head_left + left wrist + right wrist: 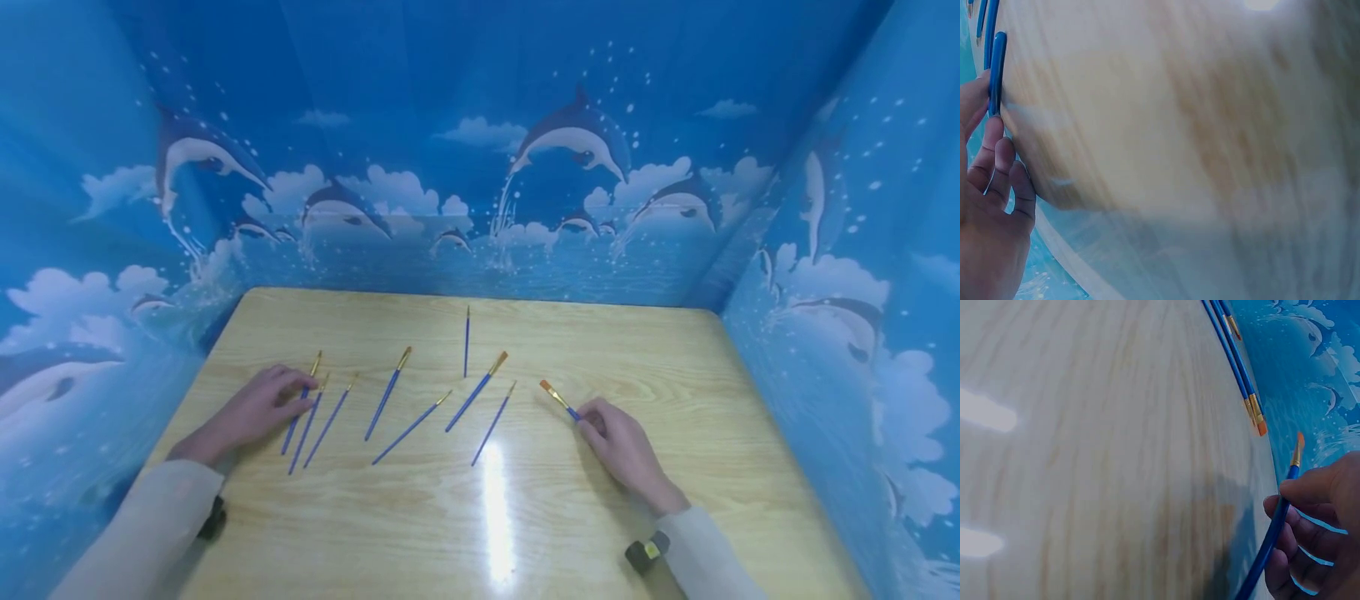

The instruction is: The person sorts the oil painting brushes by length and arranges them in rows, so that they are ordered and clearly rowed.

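My right hand (617, 437) grips a blue-handled paintbrush (1272, 534) between thumb and fingers, its flat orange bristles (546, 386) pointing up and left. Over the left group of paintbrushes, my left hand (266, 404) has its thumb and fingertips at the leftmost paintbrush (291, 437) and the one beside it (302, 450). In the left wrist view, a blue handle (999, 69) shows between the thumb and a finger, its rounded end sticking out. A third thin paintbrush (327, 429) lies just right of them, tilted the same way.
Several more paintbrushes lie spread over the middle of the wooden table (420, 533), among them a wide one (468, 404), a thin slanted one (408, 432) and one at the back (467, 346). A dolphin-print curtain (420, 125) encloses the back and sides.
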### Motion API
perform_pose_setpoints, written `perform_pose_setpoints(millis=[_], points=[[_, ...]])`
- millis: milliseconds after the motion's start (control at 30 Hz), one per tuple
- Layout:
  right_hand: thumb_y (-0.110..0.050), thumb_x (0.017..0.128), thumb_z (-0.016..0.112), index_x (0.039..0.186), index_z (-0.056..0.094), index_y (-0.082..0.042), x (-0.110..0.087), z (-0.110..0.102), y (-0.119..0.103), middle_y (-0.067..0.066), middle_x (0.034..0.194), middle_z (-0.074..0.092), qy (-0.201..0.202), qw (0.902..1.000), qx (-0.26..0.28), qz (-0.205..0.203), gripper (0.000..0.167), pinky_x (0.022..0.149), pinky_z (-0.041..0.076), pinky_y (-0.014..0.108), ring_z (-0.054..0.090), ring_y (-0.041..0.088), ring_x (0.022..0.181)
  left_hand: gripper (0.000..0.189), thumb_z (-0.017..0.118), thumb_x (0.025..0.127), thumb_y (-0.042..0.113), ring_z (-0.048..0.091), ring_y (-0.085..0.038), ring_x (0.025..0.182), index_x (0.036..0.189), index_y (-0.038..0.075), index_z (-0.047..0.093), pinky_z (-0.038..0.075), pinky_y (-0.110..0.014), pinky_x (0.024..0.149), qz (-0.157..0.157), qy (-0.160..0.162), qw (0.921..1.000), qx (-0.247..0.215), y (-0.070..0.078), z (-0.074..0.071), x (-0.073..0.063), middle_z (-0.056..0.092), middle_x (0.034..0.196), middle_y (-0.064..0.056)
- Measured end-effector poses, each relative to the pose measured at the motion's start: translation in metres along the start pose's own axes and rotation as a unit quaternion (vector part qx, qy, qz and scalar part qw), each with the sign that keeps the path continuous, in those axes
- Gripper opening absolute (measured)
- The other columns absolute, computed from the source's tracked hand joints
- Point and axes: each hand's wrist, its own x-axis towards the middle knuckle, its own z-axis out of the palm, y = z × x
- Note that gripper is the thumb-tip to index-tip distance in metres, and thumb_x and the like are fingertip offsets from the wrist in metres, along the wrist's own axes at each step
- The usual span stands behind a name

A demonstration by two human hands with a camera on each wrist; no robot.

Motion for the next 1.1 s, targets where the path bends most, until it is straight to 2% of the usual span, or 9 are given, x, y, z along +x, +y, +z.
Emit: perform_pose_setpoints(millis=[167,367,600,700,1100], points=[[-0.009,0.105,0.07,0.121,0.068,-0.008,0.006,0.003,-0.012,0.013,0.11,0.078,-0.01,0.9987,0.05,0.007,0.016,0.078,0.061,0.032,0.074,0.018,0.087,0.038,0.069,0.107,0.034,0.055,-0.048,0.136,0.138,0.012,0.069,0.045,-0.075,0.113,0.004,-0.001,1.0,-0.001,-0.001,0.0,0.0,0.06,0.147,-0.025],[-0.007,0.105,0.069,0.119,0.065,-0.009,0.014,0.012,-0.025,0.016,0.113,0.077,-0.016,0.997,0.075,0.006,0.015,0.072,0.061,0.026,0.078,0.019,0.088,0.04,0.07,0.107,0.035,0.055,-0.048,0.136,0.14,0.013,0.068,0.045,-0.075,0.113,0.002,-0.005,1.0,-0.005,-0.004,0.002,0.002,0.059,0.148,-0.024],[-0.011,0.108,0.066,0.124,0.067,-0.009,0.022,0.018,-0.039,0.015,0.118,0.075,-0.036,0.9935,0.105,0.025,0.016,0.057,0.061,0.028,0.071,0.014,0.068,0.04,0.07,0.107,0.035,0.055,-0.047,0.137,0.14,0.013,0.068,0.045,-0.075,0.114,-0.001,-0.003,1.0,-0.002,-0.004,0.003,0.003,0.059,0.148,-0.024],[-0.012,0.109,0.066,0.127,0.068,-0.008,0.024,0.02,-0.045,0.014,0.119,0.074,-0.045,0.9916,0.118,0.028,0.019,0.055,0.061,0.03,0.071,0.016,0.066,0.039,0.07,0.107,0.036,0.054,-0.047,0.138,0.139,0.014,0.068,0.044,-0.075,0.115,-0.002,-0.002,1.0,-0.008,-0.004,0.002,0.002,0.059,0.149,-0.023],[-0.005,0.103,0.071,0.128,0.069,-0.006,0.029,0.04,-0.056,0.015,0.12,0.071,-0.065,0.9808,0.167,0.077,0.026,0.066,0.068,0.03,0.073,0.018,0.078,0.04,0.069,0.107,0.036,0.053,-0.048,0.139,0.14,0.013,0.068,0.042,-0.075,0.117,0.006,-0.002,1.0,-0.007,-0.006,0.001,0.002,0.06,0.149,-0.024]])
